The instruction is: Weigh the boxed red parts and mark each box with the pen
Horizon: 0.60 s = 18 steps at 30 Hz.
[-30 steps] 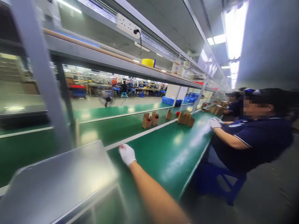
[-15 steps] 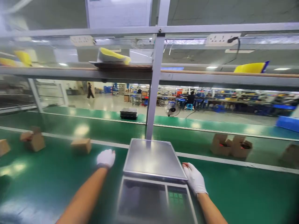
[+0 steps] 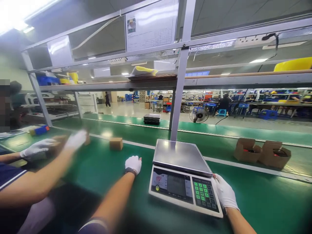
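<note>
A digital weighing scale (image 3: pixel 185 195) with a bare metal platter (image 3: pixel 181 157) and a green-lit keypad stands on the green work surface in front of me. My right hand (image 3: pixel 225 192), in a white glove, grips the scale's right side; its fingertips are partly hidden by the scale edge. To the left of the scale, apart from it, my left hand (image 3: pixel 133 164) rests near the surface, gloved, fingers curled in with nothing visible in them. A small closed cardboard box (image 3: pixel 116 144) sits beyond it to the left.
At left, a co-worker's gloved hands (image 3: pixel 76 140) handle a blurred brown box (image 3: pixel 57 145). Two open cardboard boxes (image 3: pixel 247 150) with dark and red contents stand at right. A metal post (image 3: pixel 179 107) rises behind the scale, carrying a shelf (image 3: pixel 109 85). A fan (image 3: pixel 198 114) stands beyond.
My view has turned left, so the scale appears further right and its full panel shows. A co-worker's arms have come into view at left. My hands keep their places about the scale.
</note>
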Motion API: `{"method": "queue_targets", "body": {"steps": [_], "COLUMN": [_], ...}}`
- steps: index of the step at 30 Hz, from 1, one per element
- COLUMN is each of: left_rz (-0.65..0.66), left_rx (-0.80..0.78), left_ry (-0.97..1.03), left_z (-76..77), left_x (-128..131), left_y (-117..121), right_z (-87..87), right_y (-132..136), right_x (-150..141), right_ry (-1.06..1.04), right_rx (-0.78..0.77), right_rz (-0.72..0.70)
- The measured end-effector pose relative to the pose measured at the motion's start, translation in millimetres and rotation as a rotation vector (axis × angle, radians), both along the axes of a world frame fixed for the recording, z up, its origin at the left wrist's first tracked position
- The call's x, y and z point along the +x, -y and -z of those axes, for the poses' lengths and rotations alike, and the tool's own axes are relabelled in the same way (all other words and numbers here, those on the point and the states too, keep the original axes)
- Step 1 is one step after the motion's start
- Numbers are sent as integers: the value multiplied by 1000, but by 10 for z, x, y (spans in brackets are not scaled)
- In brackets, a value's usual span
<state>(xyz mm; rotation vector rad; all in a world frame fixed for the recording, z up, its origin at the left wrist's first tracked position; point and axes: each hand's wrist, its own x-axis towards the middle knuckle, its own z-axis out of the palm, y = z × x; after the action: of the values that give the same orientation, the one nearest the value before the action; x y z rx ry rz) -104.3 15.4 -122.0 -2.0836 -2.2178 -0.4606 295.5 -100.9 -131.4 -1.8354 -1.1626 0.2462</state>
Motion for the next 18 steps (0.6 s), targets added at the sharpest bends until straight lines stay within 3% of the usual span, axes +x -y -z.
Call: {"method": "queue_targets", "body": {"steps": [7,12,18], "left_rz": [70,132,162], "left_rx": [-105,-188,-162], "left_ry": [-12,-43,-74], "left_z": [-76,-10,27], "left_x": [-171,-292,-402], "left_y": [334,312,320], "right_z": [-42,61,76], "right_y": [346,476,614], "right_x": [-380,-425,-472], "right_ry": [-20,-32,-25], "right_rx": [31,3,15], "right_rz": [-33,-23,-29]}}
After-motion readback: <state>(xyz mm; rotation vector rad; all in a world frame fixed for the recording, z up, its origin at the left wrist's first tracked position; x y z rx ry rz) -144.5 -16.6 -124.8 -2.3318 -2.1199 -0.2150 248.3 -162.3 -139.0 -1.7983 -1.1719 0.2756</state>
